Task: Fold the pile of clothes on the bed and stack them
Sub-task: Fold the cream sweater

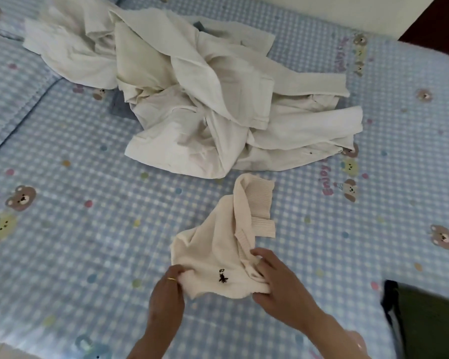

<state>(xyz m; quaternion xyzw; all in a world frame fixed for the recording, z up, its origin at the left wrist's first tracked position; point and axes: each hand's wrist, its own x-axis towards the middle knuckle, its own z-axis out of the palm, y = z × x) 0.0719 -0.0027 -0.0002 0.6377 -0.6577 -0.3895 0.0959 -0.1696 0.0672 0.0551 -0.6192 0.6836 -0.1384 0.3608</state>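
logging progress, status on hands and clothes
Both hands, left and right, grip the cream sweater. Unfolded pile waits behind. Nothing in the way.

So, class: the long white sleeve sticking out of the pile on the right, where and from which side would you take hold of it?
Grip the sleeve at its free cuff end, coming from the right. That end lies flat on the bed sheet, clear of the pile, while its other end is buried under folds.
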